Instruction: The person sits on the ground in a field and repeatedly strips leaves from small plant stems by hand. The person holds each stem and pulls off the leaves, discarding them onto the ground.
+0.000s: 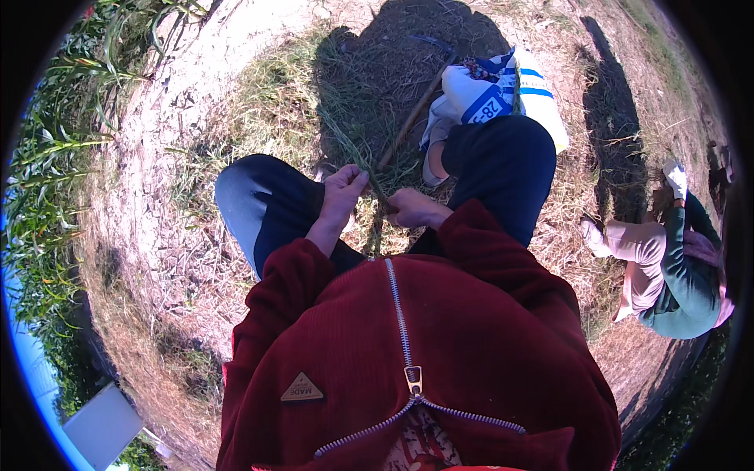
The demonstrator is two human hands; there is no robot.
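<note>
Between my knees, my left hand [343,191] pinches a strand of long green grass [373,180] with thumb and fingers. My right hand [413,208] is closed around the near end of the same strand, just to the right and slightly lower. From my hands the grass runs forward to a heap of cut grass [353,100] on the shaded ground. Whether the strand is twisted or braided is too small to tell. Ahead of my hands lies a wooden-handled tool [419,109] with a thin curved blade, probably a sickle, at its far end.
A white woven sack [541,109] with blue stripes and writing stands by my right knee. Farther right, another person [677,271] in a green top sits on dry grass, wearing a white glove. Corn plants [53,153] line the left side. A pale panel [103,427] stands behind, lower left.
</note>
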